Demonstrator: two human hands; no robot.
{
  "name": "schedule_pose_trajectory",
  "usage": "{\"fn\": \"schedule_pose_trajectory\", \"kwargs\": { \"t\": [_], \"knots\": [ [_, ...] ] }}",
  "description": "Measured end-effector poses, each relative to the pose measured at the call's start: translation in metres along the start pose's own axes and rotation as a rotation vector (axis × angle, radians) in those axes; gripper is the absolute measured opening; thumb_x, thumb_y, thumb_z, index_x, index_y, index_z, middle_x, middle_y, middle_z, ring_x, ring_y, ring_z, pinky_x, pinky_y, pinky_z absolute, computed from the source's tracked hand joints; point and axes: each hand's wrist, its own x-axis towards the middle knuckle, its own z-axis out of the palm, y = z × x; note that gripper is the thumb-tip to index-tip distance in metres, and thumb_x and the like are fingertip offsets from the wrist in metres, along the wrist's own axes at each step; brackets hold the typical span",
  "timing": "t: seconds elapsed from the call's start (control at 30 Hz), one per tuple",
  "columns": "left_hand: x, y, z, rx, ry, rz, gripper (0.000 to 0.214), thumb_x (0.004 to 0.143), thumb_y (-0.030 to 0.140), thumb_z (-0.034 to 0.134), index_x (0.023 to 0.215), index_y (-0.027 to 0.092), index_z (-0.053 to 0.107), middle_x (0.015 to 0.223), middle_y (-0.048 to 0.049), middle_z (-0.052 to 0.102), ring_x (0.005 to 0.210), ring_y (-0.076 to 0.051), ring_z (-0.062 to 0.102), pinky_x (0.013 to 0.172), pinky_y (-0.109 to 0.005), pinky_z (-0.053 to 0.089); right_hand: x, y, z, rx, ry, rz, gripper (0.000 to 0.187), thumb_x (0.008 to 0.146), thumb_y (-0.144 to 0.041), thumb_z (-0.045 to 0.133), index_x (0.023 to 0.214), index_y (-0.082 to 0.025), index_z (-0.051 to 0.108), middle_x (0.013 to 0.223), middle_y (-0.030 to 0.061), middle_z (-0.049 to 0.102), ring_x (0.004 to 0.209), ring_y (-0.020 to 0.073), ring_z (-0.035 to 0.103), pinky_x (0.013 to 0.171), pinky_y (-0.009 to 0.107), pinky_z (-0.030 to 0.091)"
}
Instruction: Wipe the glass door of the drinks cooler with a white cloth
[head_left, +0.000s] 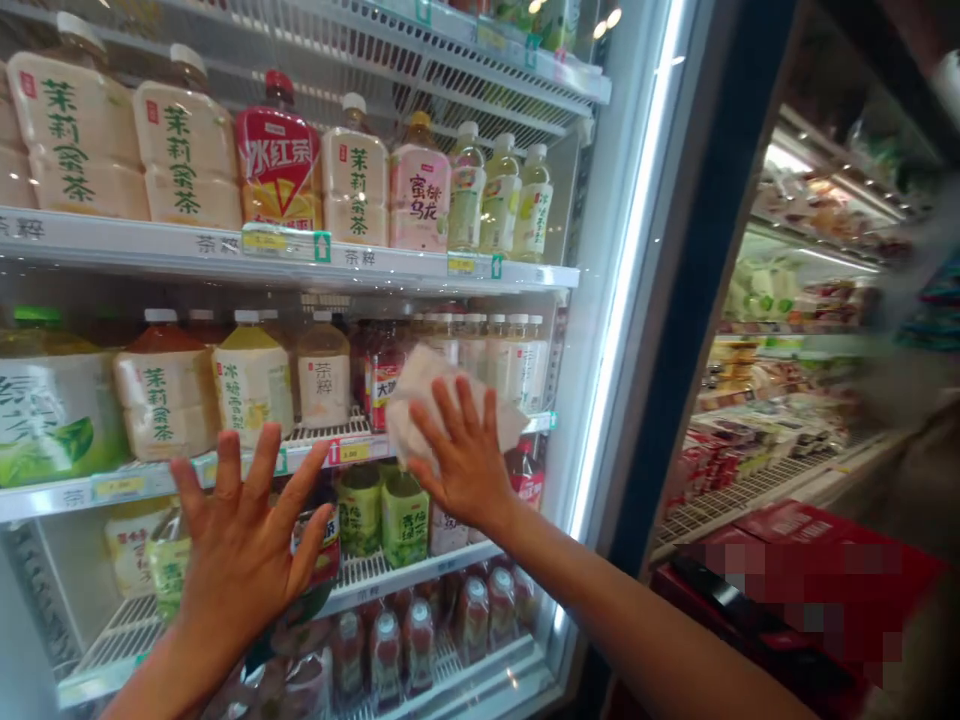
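Note:
My right hand (466, 450) presses a white cloth (409, 405) flat against the glass door (300, 290) of a drinks fridge, fingers spread over it. Part of the cloth sticks out above and to both sides of the fingers. Lower and further left, my left hand (244, 525) is raised with its fingers spread wide and nothing in it; its palm faces the glass, and whether it touches is hard to tell. Behind the glass, bottles of tea (161, 385) stand on the shelf near both hands. The cloth covers some bottles at the middle right.
A lit white door frame (630, 270) runs down the fridge's right edge. Upper shelves hold large bottles (180, 150); small dark bottles (386, 650) stand at the bottom. To the right are an open chilled rack (765, 440) with packed goods and a red box (847, 560), partly blurred out.

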Motion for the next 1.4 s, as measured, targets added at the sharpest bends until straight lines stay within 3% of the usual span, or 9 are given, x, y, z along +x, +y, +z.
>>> {"fn": "schedule_pose_trajectory", "kwargs": {
  "t": [0.1, 0.27, 0.43, 0.57, 0.73, 0.93, 1.1, 1.27, 1.4],
  "knots": [
    [0.027, 0.021, 0.010, -0.045, -0.018, 0.029, 0.078, 0.093, 0.039, 0.061, 0.160, 0.034, 0.022, 0.172, -0.0017, 0.002, 0.159, -0.029, -0.006, 0.127, -0.061, -0.010, -0.015, 0.033, -0.003, -0.016, -0.018, -0.035, 0.080, 0.101, -0.053, 0.044, 0.163, -0.036, -0.003, 0.172, -0.0028, -0.004, 0.159, 0.0292, -0.001, 0.128, 0.065, 0.006],
    [0.070, 0.054, 0.031, -0.063, -0.019, 0.122, 0.072, 0.095, 0.041, 0.058, 0.159, 0.031, 0.027, 0.171, -0.0060, 0.009, 0.159, -0.031, -0.002, 0.126, -0.063, -0.007, -0.033, 0.078, -0.009, -0.041, 0.199, 0.471, 0.070, 0.105, -0.040, 0.031, 0.162, -0.033, -0.009, 0.172, 0.0023, -0.008, 0.159, 0.0330, -0.004, 0.121, 0.075, 0.010],
    [0.118, 0.073, 0.049, -0.071, 0.000, 0.225, 0.072, 0.096, 0.043, 0.054, 0.160, 0.030, 0.022, 0.170, -0.0069, 0.013, 0.159, -0.031, 0.000, 0.127, -0.063, -0.008, -0.040, 0.103, -0.013, -0.022, 0.022, 0.087, 0.075, 0.102, -0.050, 0.038, 0.163, -0.037, -0.004, 0.173, -0.0027, -0.005, 0.159, 0.0305, 0.000, 0.126, 0.067, 0.008],
    [0.153, 0.077, 0.057, -0.064, -0.006, 0.299, 0.070, 0.098, 0.042, 0.052, 0.160, 0.029, 0.023, 0.170, -0.0070, 0.014, 0.158, -0.030, 0.000, 0.127, -0.063, -0.008, -0.023, 0.134, -0.021, -0.090, 0.177, 0.480, 0.070, 0.105, -0.043, 0.028, 0.162, -0.035, -0.011, 0.173, 0.0016, -0.007, 0.159, 0.0309, -0.004, 0.123, 0.072, 0.010],
    [0.191, 0.078, 0.062, -0.078, 0.064, 0.399, 0.067, 0.098, 0.044, 0.047, 0.159, 0.025, 0.027, 0.169, -0.0089, 0.016, 0.158, -0.032, 0.003, 0.127, -0.064, -0.006, 0.000, 0.149, -0.029, -0.065, 0.028, 0.318, 0.073, 0.104, -0.051, 0.029, 0.162, -0.034, -0.012, 0.173, 0.0005, -0.008, 0.159, 0.0287, -0.005, 0.126, 0.066, 0.009],
    [0.226, 0.065, 0.057, -0.111, 0.117, 0.440, 0.062, 0.101, 0.042, 0.044, 0.158, 0.028, 0.028, 0.169, -0.0068, 0.018, 0.158, -0.031, 0.006, 0.127, -0.063, -0.005, 0.042, 0.170, -0.035, -0.145, 0.247, 0.579, 0.068, 0.107, -0.047, 0.019, 0.159, -0.035, -0.023, 0.173, 0.0078, -0.003, 0.159, 0.0313, -0.004, 0.119, 0.076, 0.019],
    [0.241, 0.050, 0.050, -0.092, 0.160, 0.468, 0.061, 0.102, 0.047, 0.039, 0.158, 0.028, 0.026, 0.170, -0.0084, 0.014, 0.158, -0.033, 0.003, 0.124, -0.069, -0.003, 0.069, 0.157, -0.044, -0.367, -0.052, 0.321, 0.082, 0.104, -0.053, 0.032, 0.162, -0.021, -0.016, 0.173, 0.0090, -0.003, 0.159, 0.0267, -0.007, 0.127, 0.057, 0.023],
    [0.254, 0.036, 0.040, -0.106, 0.172, 0.435, 0.062, 0.102, 0.055, 0.030, 0.159, 0.029, 0.026, 0.170, -0.0067, 0.013, 0.158, -0.032, 0.001, 0.124, -0.067, -0.007, 0.112, 0.170, -0.048, -0.231, 0.197, 0.551, 0.067, 0.107, -0.047, 0.015, 0.161, -0.028, -0.019, 0.173, 0.0113, 0.005, 0.160, 0.0307, 0.002, 0.121, 0.071, 0.022],
    [0.262, 0.023, 0.034, -0.097, 0.194, 0.423, 0.064, 0.102, 0.058, 0.029, 0.157, 0.025, 0.030, 0.170, -0.0070, 0.013, 0.158, -0.032, 0.000, 0.123, -0.067, -0.009, 0.140, 0.156, -0.046, -0.260, 0.109, 0.250, 0.070, 0.105, -0.056, 0.015, 0.163, -0.025, -0.011, 0.174, 0.0060, 0.002, 0.160, 0.0250, -0.007, 0.128, 0.059, 0.015]
  ]
}}
